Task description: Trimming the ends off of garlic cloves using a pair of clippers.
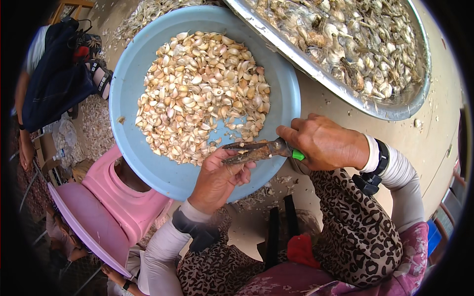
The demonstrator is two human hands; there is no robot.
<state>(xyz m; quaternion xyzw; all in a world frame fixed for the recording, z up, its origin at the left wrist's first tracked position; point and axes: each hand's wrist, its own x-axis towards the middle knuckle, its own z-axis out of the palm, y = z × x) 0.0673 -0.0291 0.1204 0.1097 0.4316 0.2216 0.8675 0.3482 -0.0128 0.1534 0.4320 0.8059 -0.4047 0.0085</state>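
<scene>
My right hand (323,143) is closed around the handles of worn, dirt-darkened pruning shears (264,151); a bit of green shows at the grip. The blades point left, over the near rim of a large light-blue basin (127,106). At the blade tips is my left hand (217,180), palm partly up and fingers curled. The shears hide part of its fingers, and whatever they pinch cannot be made out. Loose garlic cloves (197,93) cover much of the basin's bottom, with a bare blue patch near the shears.
A big metal pan (355,101) heaped with garlic bulbs (375,54) overlaps the basin's far right rim. At left stands a pink plastic stool (123,197). Other people are nearby at left, one in dark clothing (59,74). Garlic skins (101,121) litter the floor.
</scene>
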